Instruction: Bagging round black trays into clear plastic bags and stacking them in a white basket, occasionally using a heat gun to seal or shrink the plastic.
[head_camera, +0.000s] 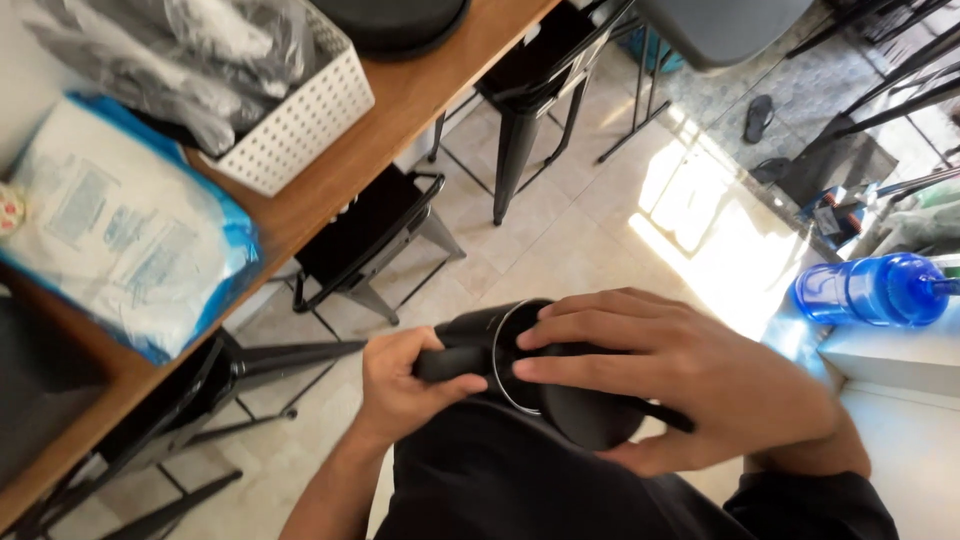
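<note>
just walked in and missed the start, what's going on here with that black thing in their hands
A person is holding a black handheld device with a round, metal-rimmed opening over their lap. The left hand grips its handle, while the right hand wraps over the body, fingers laid across the opening. What the device is exactly cannot be told. To the left, a wooden table carries a white perforated basket and a blue-and-white plastic package. A blue water bottle lies at the right.

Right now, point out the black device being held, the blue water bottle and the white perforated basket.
black device (585, 412): head view, on its rounded dark body below the fingers.
blue water bottle (870, 290): head view, on the middle of its side.
white perforated basket (305, 125): head view, on its outer wall.
</note>
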